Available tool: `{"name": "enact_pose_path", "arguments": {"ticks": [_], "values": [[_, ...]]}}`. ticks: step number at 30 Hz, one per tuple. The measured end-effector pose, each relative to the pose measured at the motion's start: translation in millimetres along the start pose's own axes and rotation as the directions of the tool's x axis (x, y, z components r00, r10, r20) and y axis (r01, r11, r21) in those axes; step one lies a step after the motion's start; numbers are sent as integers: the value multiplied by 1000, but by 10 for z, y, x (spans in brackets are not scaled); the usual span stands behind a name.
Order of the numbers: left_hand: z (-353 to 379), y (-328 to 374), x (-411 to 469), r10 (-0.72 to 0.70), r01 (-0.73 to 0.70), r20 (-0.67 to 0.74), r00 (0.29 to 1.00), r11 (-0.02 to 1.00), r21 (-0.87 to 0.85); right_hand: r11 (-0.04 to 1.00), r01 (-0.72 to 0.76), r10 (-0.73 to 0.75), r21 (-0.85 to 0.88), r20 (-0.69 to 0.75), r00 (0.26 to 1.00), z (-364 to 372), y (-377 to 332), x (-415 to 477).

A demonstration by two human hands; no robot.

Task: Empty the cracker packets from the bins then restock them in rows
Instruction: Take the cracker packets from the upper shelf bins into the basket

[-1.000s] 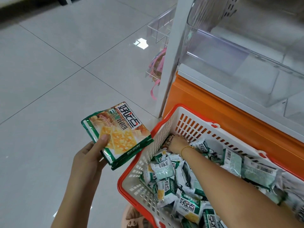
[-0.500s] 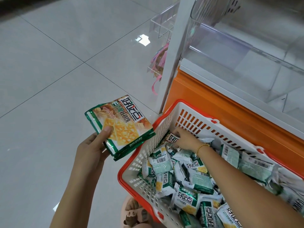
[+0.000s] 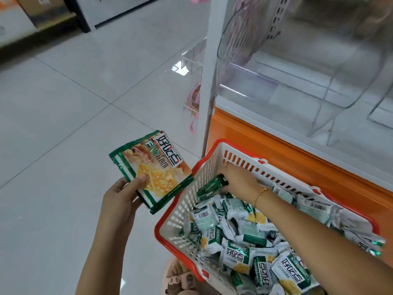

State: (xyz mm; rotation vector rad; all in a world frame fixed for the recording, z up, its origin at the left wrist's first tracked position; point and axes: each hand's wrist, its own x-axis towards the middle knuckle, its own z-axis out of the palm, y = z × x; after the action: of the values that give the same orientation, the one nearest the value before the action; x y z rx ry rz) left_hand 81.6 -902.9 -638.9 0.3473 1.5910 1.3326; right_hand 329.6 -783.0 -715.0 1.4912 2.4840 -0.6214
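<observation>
The left hand [image 3: 119, 199] grips a stack of cracker packets [image 3: 153, 169] beside the basket [image 3: 191, 201]; the right hand [image 3: 238, 179], inside the basket, grasps one green packet [image 3: 211, 186] above the pile.

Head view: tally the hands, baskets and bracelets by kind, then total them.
Hands: 2, left hand and right hand, both gripping cracker packets
Baskets: 1
Bracelets: 1
Total: 4

Cracker packets [image 3: 244, 237] in white basket [image 3: 185, 211]
</observation>
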Motion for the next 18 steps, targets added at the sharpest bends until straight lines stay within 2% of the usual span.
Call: {"name": "enact_pose_path", "arguments": {"ticks": [5,6,9,11,14,18], "values": [[87,194,-113,65,-65,13,998,998,-22,970,59,-4,236,-229,973,-797,133,-576],[121,234,-149,77,-76,29,997,997,-20,943,68,12,326,-238,971,-982,145,-682],[256,350,-251,110,-111,77,991,994,1,768,152,28,623,-269,963,-1526,117,-966],[358,427,-328,122,-126,123,985,992,28,650,165,16,742,-230,973,-1817,127,-1102],[527,543,-457,116,-138,230,966,987,83,472,80,-43,878,-68,997,-2083,53,-1247],[793,707,-686,11,-79,423,906,986,144,421,30,-37,906,-16,999,-2215,-91,-1296]]}}
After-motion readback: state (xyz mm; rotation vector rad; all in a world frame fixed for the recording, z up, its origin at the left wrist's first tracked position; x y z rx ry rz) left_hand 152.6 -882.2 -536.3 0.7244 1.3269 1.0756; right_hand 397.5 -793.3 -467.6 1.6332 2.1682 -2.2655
